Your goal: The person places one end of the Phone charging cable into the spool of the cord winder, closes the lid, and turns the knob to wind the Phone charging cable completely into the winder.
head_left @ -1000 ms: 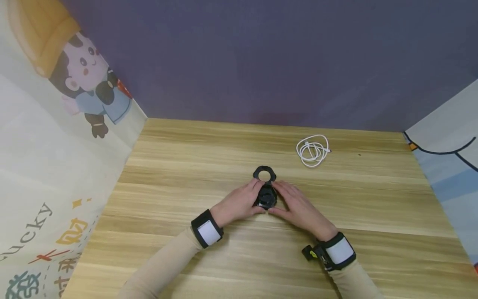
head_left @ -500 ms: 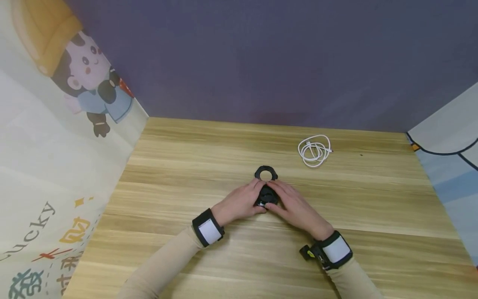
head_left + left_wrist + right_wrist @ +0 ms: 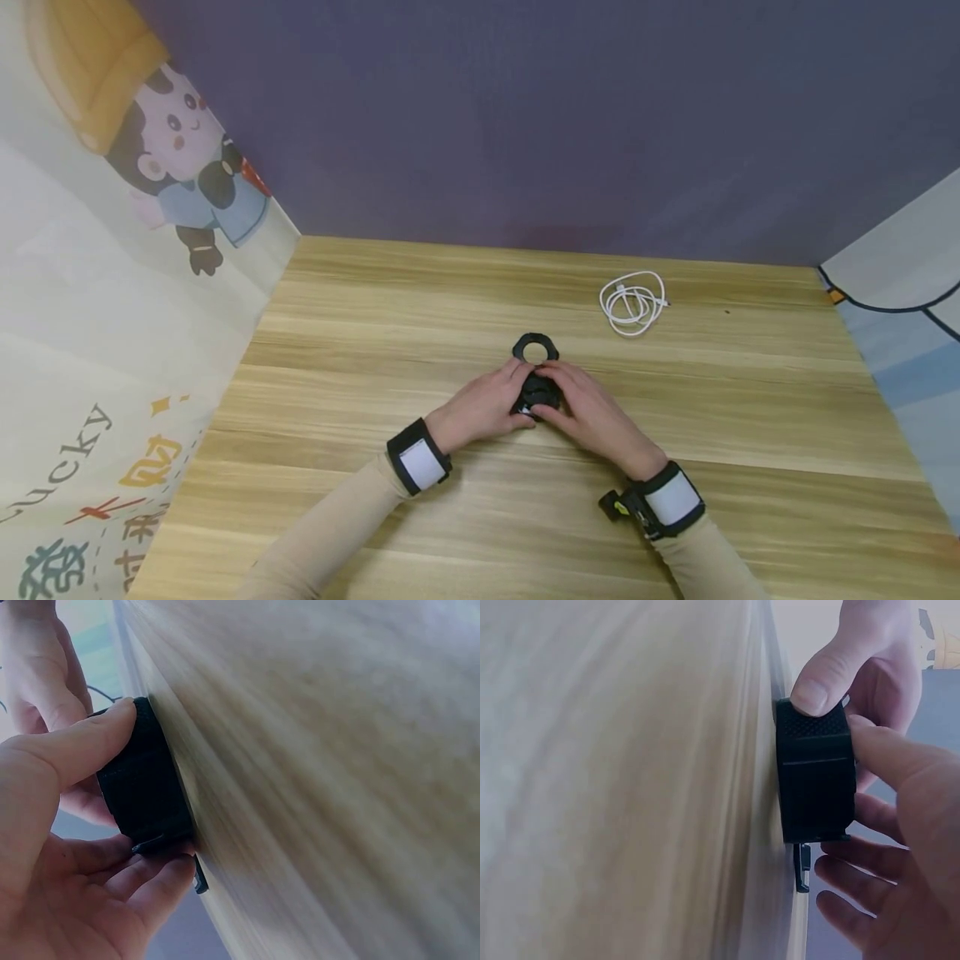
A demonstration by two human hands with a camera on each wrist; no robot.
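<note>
A small black faceted case [image 3: 543, 388] sits on the wooden table between both hands. Its hinged ring-shaped lid [image 3: 536, 337] lies flipped back on the far side. My left hand [image 3: 486, 402] grips the case from the left, its thumb [image 3: 814, 694] on the textured near side and its fingers round the far side. From the right, my right hand [image 3: 597, 412] has its thumb [image 3: 877, 746] over the top face and its fingers bent toward the far edge, pinching the top part. The hands hide much of the case's sides.
A coiled white cable [image 3: 633, 304] lies at the back right of the table [image 3: 390, 317]. Behind stands a dark purple-blue backdrop [image 3: 525, 125]. Printed cloths hang at the left [image 3: 75, 292] and right.
My right thumb has moved from the near edge onto the top face of the case, and the right hand has shifted slightly left. The left hand keeps its grip in place.
</note>
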